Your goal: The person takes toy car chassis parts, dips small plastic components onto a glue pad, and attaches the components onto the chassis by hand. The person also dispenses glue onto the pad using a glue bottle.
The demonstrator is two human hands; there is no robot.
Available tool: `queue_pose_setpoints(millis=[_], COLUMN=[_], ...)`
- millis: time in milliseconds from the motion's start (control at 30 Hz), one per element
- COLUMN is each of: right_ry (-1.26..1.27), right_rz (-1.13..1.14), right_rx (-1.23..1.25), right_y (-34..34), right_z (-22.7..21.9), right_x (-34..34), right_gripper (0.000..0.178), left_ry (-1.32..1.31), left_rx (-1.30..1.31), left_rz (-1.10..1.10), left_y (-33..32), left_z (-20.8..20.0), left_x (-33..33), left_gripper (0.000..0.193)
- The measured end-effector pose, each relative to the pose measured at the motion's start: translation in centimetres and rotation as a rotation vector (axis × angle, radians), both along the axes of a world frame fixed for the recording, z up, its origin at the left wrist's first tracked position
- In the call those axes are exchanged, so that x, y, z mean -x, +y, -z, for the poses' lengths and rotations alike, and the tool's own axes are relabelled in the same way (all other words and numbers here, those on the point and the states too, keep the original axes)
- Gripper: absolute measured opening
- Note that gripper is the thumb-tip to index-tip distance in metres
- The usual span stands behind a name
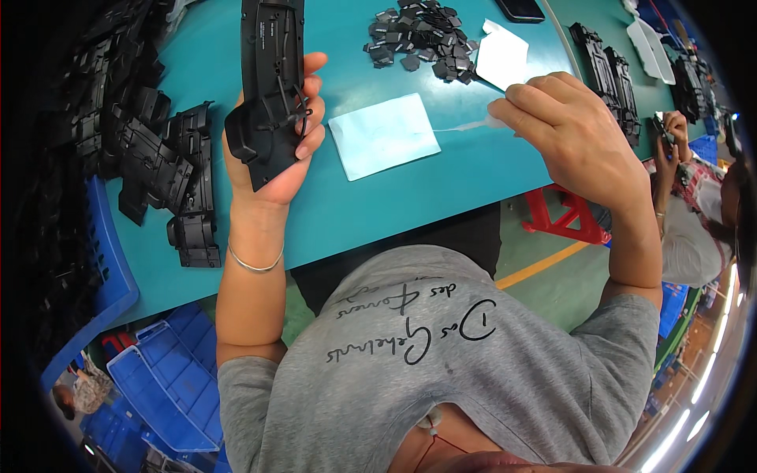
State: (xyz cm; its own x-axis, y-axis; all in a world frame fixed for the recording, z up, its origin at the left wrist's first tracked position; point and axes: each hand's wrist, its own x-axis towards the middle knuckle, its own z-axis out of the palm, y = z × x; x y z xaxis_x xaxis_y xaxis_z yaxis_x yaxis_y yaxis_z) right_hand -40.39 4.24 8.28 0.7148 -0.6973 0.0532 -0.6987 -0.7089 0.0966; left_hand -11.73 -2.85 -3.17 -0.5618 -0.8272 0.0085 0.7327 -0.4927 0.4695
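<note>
Many black housings (193, 169): lay leftmost
Left hand (310, 142): grasped a black part (270, 87) above the teal table (363, 217)
Black part: seemed light, stiff, its thin projections (305, 113) fragile, best held mid-length
Right hand (560, 122): pinched a translucent nozzle (467, 125)

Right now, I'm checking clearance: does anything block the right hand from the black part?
Only left fingers, curling round the black part on the side facing the right hand; the pale sheet between lies flat.
</note>
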Motion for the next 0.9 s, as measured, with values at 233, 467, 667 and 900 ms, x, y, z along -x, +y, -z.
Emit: queue_pose_setpoints(millis=[233,467,667,900], right_ry=[-0.018,0.005,-0.019,-0.020], right_rz=[-0.006,-0.015,-0.028,-0.044], right_rx=[0.007,-0.002,-0.006,-0.001], right_y=[-0.05,0.03,0.14,0.08], right_z=[0.03,-0.18,-0.14,-0.28], right_x=[-0.02,0.02,-0.11,-0.51], right_gripper=[0.029,0.029,0.028,0.028], left_ry=[-0.010,0.005,-0.007,0.010], left_rx=[0.011,0.001,0.003,0.007], left_rz=[0.010,0.007,0.018,0.009], left_y=[-0.05,-0.08,-0.24,-0.13], left_z=[0.00,-0.07,0.14,0.01], left_x=[-0.05,-0.03,-0.16,-0.12], left_gripper=[0.059,0.059,0.059,0.059])
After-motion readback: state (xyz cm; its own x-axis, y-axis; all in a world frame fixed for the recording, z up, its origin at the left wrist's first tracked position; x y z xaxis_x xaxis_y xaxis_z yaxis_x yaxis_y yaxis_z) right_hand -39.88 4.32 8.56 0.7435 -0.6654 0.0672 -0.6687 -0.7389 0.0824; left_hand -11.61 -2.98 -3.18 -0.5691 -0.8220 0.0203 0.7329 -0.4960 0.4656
